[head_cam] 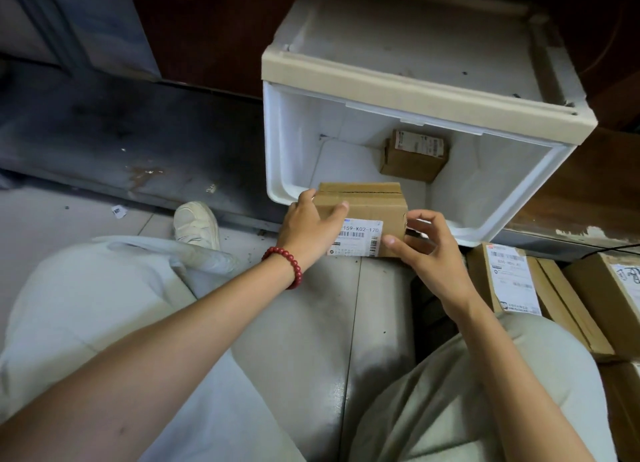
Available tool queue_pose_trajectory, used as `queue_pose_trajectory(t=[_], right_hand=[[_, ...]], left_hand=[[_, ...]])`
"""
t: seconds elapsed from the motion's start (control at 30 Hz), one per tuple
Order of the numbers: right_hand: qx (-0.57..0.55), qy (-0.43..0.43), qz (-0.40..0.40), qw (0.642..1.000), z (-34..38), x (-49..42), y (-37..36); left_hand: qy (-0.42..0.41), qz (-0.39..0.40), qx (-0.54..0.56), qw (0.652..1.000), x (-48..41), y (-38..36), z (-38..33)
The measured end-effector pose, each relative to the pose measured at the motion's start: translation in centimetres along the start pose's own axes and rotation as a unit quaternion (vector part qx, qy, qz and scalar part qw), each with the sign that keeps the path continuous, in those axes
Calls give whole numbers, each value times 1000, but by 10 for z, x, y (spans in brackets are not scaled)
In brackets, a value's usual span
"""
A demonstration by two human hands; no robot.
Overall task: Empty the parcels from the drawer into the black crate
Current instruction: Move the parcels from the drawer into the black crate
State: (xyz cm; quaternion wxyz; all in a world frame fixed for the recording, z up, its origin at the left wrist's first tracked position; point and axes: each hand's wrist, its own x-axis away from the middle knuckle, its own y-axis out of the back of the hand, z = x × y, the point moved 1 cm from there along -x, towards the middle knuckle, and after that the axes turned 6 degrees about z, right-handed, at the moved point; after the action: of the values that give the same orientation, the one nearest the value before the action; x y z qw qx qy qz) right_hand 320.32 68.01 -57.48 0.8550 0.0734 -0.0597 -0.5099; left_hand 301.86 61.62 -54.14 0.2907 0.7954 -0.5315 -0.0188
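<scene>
Parcel at drawer front rim | left hand gripped its left end, thumb across the front | right hand pinched right end, thumb on front | second parcel by drawer's back wall

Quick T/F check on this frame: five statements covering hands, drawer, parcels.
1. The left hand and right hand both hold the labelled parcel at the front rim of the drawer. True.
2. Nothing is left inside the drawer. False: a small parcel sits near its back wall.
3. The red bead bracelet is on the right wrist. False: it is on the left wrist.
4. More cardboard boxes with labels lie to the person's right. True.
5. The small parcel carries no label. False: a white label shows on its top.
</scene>
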Motion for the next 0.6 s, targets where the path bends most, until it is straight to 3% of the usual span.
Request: queue_pose_trajectory(t=[0.2, 0.6], right_hand=[[-11, 30, 15, 999, 6, 1, 0], [23, 68, 102, 992, 21, 8, -3]], left_hand=[[11, 3, 23, 1000, -4, -2, 1], [107, -66, 214, 969, -21, 2, 14]])
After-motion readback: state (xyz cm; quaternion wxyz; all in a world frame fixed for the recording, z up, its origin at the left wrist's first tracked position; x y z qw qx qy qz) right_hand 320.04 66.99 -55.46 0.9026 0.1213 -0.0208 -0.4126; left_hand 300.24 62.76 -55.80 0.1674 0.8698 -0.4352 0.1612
